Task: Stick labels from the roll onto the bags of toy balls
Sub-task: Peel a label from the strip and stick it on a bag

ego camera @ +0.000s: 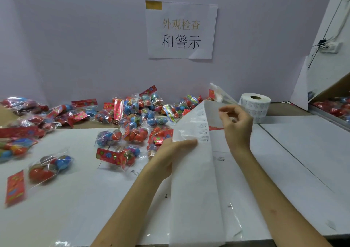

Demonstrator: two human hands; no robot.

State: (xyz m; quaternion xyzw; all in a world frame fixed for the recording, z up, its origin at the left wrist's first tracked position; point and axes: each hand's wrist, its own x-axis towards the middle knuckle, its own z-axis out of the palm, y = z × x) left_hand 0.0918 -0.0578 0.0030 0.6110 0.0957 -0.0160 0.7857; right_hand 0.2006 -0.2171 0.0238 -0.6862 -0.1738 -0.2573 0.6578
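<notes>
Item 1: the white flat table (293,152) carries the work.

Item 2: the clear plastic bags of red, blue and orange toy balls with red card headers (132,118) lie heaped across its far and left parts. None is in hand. The nearest lie just beside my left hand (170,152).

Item 3: the long white paper backing strip (195,180) rises from the near table edge towards the white cylindrical label roll (254,104), which stands at the back right.

Item 4: my left hand grips the backing strip partway up, thumb pressed on its face.

Item 5: my right hand (236,121) has curled fingers, with thumb and forefinger drawn close at the strip's upper edge. I cannot tell whether a label sits between them.

Item 6: the small printed labels (203,131) show in 1 column on the strip.

Risks, in my judgement:
- A peeled label may fold onto itself or cling to a fingertip.
- The slack strip may drag across the bags.
- Crinkled bag film may leave a label creased.
</notes>
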